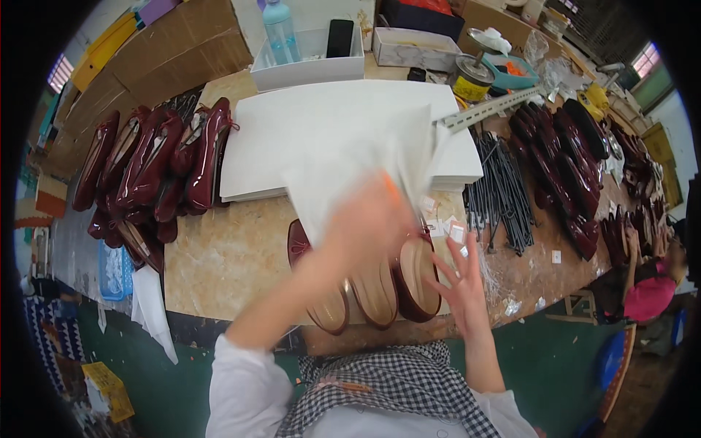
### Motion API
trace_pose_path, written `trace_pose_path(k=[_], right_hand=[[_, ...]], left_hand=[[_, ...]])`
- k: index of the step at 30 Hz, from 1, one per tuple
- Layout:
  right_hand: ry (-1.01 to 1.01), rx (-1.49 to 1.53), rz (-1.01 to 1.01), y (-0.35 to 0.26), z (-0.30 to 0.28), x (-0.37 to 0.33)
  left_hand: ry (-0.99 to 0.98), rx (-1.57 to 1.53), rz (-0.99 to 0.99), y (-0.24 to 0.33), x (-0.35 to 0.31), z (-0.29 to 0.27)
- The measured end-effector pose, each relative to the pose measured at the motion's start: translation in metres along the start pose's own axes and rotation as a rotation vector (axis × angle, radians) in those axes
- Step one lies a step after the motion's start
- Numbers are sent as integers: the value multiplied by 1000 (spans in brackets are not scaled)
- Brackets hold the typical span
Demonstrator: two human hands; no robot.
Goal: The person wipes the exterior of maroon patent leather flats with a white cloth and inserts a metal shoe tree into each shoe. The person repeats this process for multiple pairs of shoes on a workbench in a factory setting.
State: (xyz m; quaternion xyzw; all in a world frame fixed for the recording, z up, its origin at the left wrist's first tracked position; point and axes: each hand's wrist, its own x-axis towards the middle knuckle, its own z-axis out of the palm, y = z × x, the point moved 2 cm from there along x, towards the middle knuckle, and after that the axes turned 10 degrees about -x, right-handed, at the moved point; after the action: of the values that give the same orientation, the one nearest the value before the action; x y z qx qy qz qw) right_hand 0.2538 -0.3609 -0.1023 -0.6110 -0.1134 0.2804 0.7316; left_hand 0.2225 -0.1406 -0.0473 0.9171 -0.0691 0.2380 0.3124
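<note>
My left hand (372, 215), smeared by motion, reaches across the front of the bench with a thin white paper sheet (321, 193) in its grip. The sheet is blurred and creased, and a streak of orange shows by the fingers; I cannot make out what it is. Below lie three dark red shoes with beige insoles: a left one (328, 310), a middle one (376, 296) and a right one (418, 281). The hand and sheet partly hide them. My right hand (464, 288) is open, fingers spread, just beside the right shoe.
Behind is a broad stack of white paper (255, 139), with a slotted metal bar (489, 109) over its right edge. Glossy dark red shoes heap at left (153, 157) and right (562, 160). Black rods (500, 193) lie right. A white box (310, 71) holds a bottle and phone.
</note>
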Motion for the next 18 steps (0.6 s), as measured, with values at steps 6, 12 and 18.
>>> trace_pose_path(k=[6,12,18], right_hand=[[-80,256,531,-18,46,-16],[-250,-801,-262,-22,16,2],[47,-614,-3,-2,-19,15]], left_hand=[[118,-354,159,66,-47,-16],[309,-423,-249,35,-78,36],[292,-1041,-624,18,-75,112]])
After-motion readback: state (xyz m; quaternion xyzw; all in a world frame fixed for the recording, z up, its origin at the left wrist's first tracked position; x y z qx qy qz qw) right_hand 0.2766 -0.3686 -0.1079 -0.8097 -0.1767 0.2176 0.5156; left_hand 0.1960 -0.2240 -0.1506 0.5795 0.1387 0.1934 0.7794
